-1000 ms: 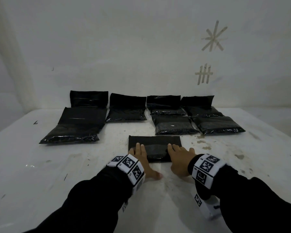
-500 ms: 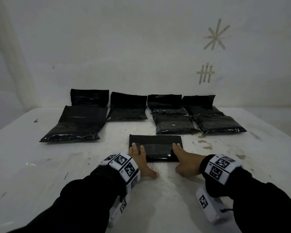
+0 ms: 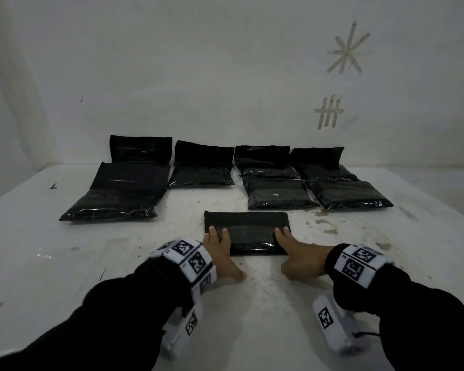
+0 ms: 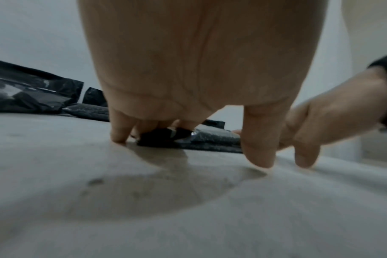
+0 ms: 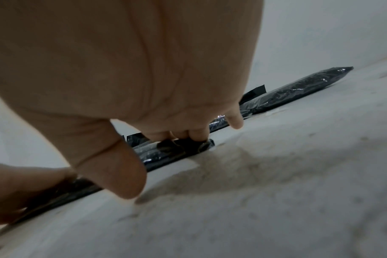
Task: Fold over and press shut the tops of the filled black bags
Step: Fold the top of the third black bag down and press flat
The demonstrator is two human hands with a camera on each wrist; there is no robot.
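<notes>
Counting from the head view, eight filled black bags are lying on the white table [image 3: 65,263]: seven behind, one folded bag [image 3: 248,234] nearest. Left hand [image 3: 220,253] and right hand [image 3: 296,254] are pressing flat fingers on its two ends. Left wrist view: fingers [image 4: 119,129] are spreading onto the bag's end. Right wrist view: fingertips [image 5: 197,135] are pushing its corner down, gripping nothing.

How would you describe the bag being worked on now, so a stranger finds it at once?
On the white table, look in front of the rows of black bags near the wall. The nearest bag lies alone, with the left hand and right hand pressing its ends.
</notes>
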